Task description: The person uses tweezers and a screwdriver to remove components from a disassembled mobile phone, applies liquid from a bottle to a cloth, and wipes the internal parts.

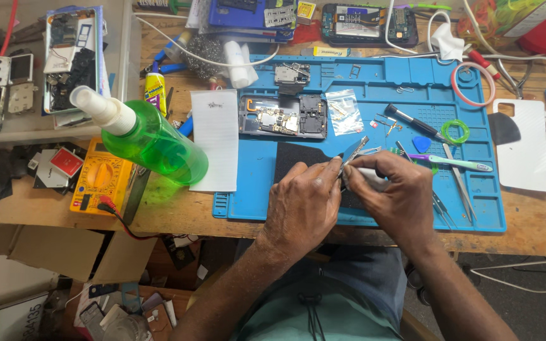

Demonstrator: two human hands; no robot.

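Blue silicone is covering the middle of the wooden tabletop [178, 218] as a repair mat [374, 208], and both hands are working over its near edge, at about 6 o'clock in the view. The left hand [301, 205] is lying knuckles-up on the mat, its fingers pinched closed around thin metal tweezers [354, 153] whose tips are pointing toward 1 o'clock. The right hand [399, 192] is sitting just beside it at 3 o'clock, the two nearly touching, its fingers curled shut around a small pale part [371, 179]; what that part is cannot be told. A dark pad [298, 161] is lying on the mat under and beyond the left hand.

Just past the pad, toward 12 o'clock, an opened phone [282, 117] is lying flat with its boards showing, and a small clear bag [344, 112] is lying against its 3 o'clock side. A white paper sheet [215, 139] is lying at 9 o'clock of the phone, overlapping the mat's edge. A green spray bottle [146, 139] is standing at 10 o'clock of the hands, and a yellow multimeter [99, 180] is lying just behind it.
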